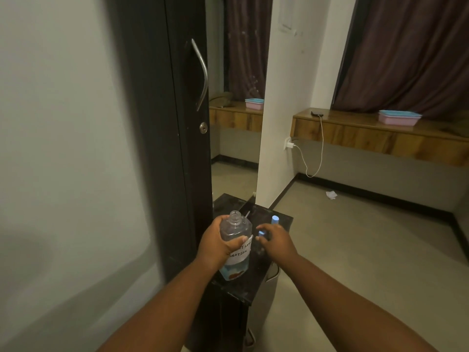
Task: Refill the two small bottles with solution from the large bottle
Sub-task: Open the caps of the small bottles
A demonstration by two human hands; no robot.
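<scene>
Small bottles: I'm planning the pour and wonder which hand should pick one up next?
The right hand. It hovers open at the nearer small bottle, fingers around its blue top, with the other small bottle just beyond. The left hand is busy gripping the uncapped large bottle.

My left hand (215, 243) covers part of the handwritten label on the large bottle (234, 247), so I can read only "solution". My right hand (275, 238) hides most of one small bottle (262, 233); only its blue top shows. Both my forearms are cut off by the bottom edge.
</scene>
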